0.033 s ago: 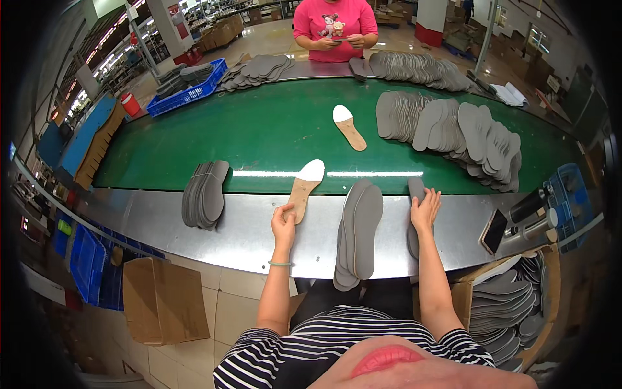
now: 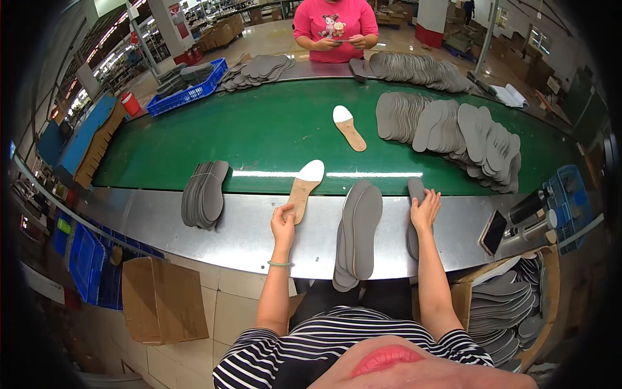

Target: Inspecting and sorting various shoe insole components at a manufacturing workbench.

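Pinching the white-tipped tan insole [image 2: 302, 192] across the far edge of the steel ledge [image 2: 246, 233], the left hand [image 2: 282, 222] faces open green belt [image 2: 259, 139]; the right hand [image 2: 426, 211] lies on a gray insole [image 2: 415, 188], grip unclear. The tan one's marks are too small to read.

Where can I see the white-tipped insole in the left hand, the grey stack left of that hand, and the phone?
White-tipped insole [image 2: 302, 190]: head view, its tan middle.
Grey stack [image 2: 212, 200]: head view, its front insole's face.
Phone [image 2: 494, 233]: head view, its dark screen.
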Demonstrator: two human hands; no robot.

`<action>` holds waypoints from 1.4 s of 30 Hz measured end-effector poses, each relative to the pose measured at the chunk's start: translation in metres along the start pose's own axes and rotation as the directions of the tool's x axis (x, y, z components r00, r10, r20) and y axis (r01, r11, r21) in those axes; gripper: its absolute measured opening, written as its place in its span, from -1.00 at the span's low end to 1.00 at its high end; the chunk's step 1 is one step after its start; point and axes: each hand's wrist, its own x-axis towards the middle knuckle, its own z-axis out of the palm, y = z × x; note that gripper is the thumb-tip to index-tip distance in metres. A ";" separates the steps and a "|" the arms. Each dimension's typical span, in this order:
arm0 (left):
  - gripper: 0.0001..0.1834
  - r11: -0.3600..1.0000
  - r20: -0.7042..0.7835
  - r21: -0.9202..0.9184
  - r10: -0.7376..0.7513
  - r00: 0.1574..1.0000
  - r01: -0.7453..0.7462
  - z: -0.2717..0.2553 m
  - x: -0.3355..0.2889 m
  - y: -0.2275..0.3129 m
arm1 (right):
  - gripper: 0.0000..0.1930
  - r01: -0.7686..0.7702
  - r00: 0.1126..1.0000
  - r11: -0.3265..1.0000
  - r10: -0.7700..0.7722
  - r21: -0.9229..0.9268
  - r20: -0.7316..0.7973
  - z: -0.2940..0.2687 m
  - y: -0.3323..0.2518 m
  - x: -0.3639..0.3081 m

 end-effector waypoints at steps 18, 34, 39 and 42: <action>-0.76 1.000 -0.024 0.024 -0.007 1.000 0.007 0.001 -0.002 0.007 | -0.70 0.064 0.970 0.986 -0.024 0.157 -0.241 0.001 -0.002 0.005; -0.77 0.999 -0.012 0.045 -0.023 1.000 0.023 0.001 -0.001 0.001 | -0.75 0.155 0.895 0.986 -0.166 -0.059 -0.415 0.007 -0.004 -0.001; -0.76 0.999 -0.004 0.031 -0.013 1.000 0.013 0.000 0.001 -0.001 | -0.73 0.295 0.899 0.954 -0.298 -0.059 -0.321 -0.001 -0.007 -0.007; -0.75 0.999 -0.002 0.050 0.002 1.000 -0.002 0.001 0.003 0.000 | -0.74 0.330 0.895 0.944 -0.320 -0.020 -0.310 -0.002 -0.007 -0.004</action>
